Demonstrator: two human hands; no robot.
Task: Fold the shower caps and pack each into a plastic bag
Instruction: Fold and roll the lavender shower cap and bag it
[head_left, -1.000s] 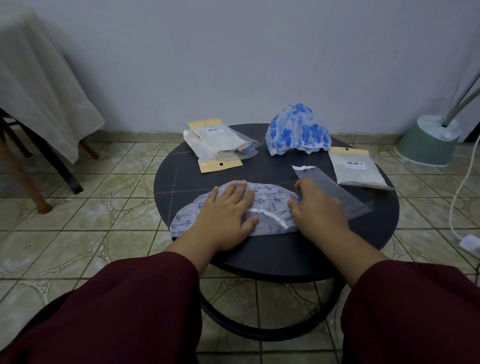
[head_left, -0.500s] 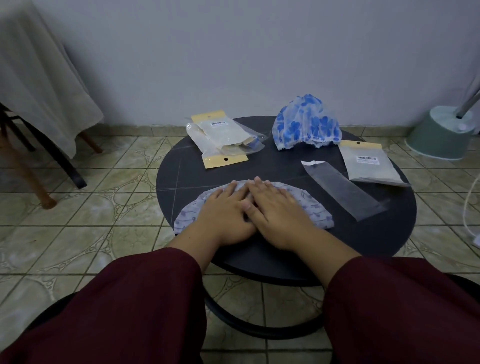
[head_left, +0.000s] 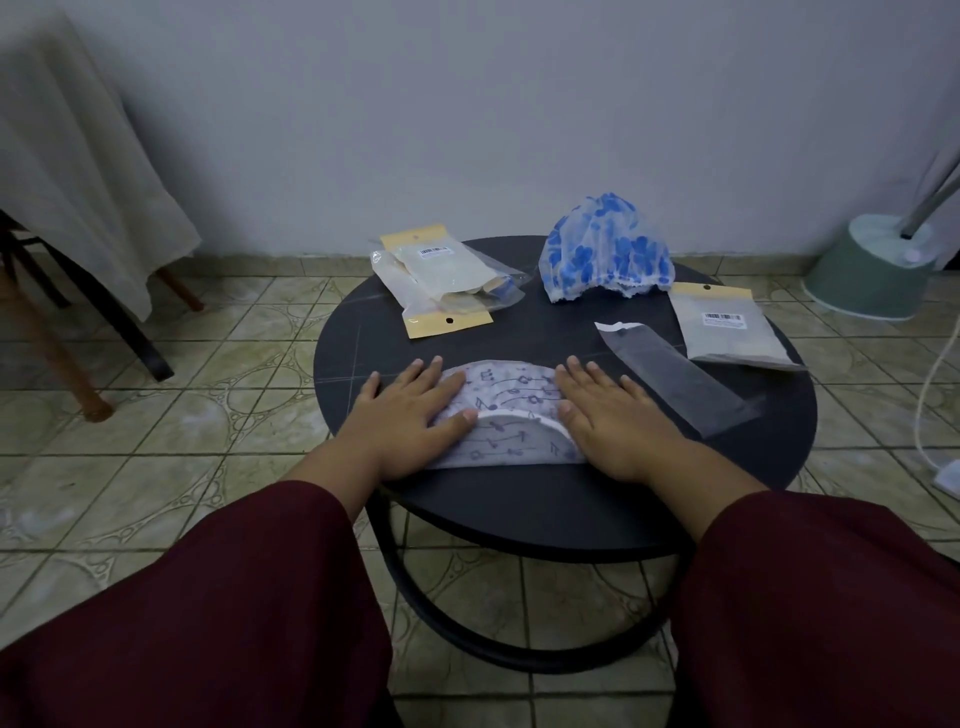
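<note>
Left hand flat, fingers straight and spread, pressing down on the left end of the music-note shower cap. Right hand likewise flat with straight fingers, pressing on the cap's right end. Between the two hands, folded into a flattened half-moon, straight edge toward the person, white elastic rim showing as a curved band across the middle. Lying on the near half of the round black counter. Dark red sleeves covering both forearms.

Just beside the right hand, touching or nearly touching its little finger: an empty clear plastic bag, long and narrow, lying flat and angled away to the right. Beyond that, near the counter's right edge, a packed bag with a tan header and barcode label. At the far side, a blue-flowered shower cap, unfolded and puffed up in a dome. To its left, two more tan-headed bags overlapping in a loose pile, contents unclear.

On the tiled floor: at far right a pale green lamp base with a metal pole, and a white cord; at far left a cloth-draped piece of furniture with wooden legs.
</note>
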